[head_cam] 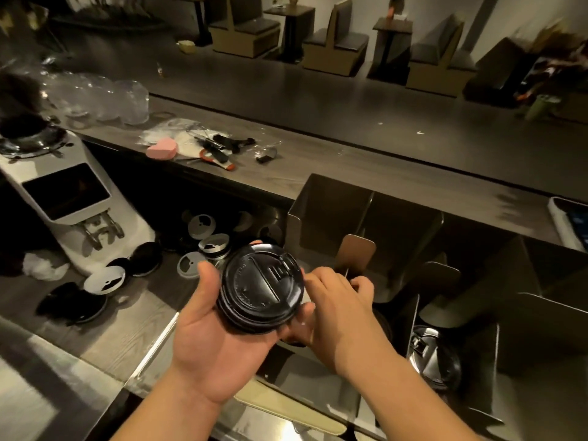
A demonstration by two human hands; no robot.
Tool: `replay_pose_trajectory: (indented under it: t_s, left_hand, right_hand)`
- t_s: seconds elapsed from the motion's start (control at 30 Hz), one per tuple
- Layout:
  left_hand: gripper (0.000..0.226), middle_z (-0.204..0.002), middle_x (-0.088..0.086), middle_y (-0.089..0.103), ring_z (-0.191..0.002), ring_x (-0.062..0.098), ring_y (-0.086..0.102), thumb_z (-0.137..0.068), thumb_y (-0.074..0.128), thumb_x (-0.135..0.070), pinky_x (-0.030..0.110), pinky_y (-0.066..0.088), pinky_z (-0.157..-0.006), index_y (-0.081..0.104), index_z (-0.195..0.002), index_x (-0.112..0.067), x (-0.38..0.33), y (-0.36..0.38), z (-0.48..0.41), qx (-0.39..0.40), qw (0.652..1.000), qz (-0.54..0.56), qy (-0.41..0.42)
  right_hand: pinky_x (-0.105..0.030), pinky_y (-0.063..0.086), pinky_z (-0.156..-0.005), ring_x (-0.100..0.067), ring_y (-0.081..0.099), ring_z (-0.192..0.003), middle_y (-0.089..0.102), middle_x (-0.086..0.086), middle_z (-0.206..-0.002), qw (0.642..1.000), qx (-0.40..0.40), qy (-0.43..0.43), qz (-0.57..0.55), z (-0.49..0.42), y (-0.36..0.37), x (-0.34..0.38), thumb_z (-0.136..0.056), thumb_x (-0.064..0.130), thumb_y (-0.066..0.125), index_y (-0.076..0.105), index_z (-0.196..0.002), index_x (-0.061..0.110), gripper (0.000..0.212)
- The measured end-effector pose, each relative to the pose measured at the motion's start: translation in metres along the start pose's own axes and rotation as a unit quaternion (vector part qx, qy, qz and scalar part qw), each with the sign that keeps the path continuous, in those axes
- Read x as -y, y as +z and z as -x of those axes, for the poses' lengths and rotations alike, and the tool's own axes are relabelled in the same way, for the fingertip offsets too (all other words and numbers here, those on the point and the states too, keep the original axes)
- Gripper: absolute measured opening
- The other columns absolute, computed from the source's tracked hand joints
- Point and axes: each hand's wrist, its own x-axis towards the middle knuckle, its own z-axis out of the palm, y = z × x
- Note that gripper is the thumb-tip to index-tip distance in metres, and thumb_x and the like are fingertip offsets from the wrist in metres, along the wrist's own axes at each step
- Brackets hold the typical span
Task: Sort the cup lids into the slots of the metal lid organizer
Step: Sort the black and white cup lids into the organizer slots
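While left hand (219,338) grips stacked black round plastic cup lids (261,288), right hand (337,300) touches them, hold unclear.
Likely light, slick, flexible; take by the rims.

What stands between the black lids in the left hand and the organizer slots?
Only the right hand, at the right edge of the lids, above the organizer. Nothing else visible blocks the slots.

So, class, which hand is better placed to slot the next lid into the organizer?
Probably the right hand: it sits at the edge of the lid stack, right beside the metal organizer. The left hand is busy cradling the stack.
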Motion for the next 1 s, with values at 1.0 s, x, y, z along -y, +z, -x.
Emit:
replay_pose_trajectory:
  t_s: [1.0]
  left_hand:
    - [0.050,-0.134,0.019,0.062,-0.115,0.041,0.064,-0.098,0.044,-0.051,0.054,0.054,-0.090,0.059,-0.136,-0.022,-0.005,0.028,0.006,-0.131,0.978,0.011,0.162]
  right_hand:
    - [-0.049,0.025,-0.100,-0.024,0.040,-0.115,0.048,0.002,-0.137,0.992,-0.020,-0.057,0.112,-0.008,0.012,-0.003,-0.097,0.056,0.037,0.038,-0.145,0.025,0.057]
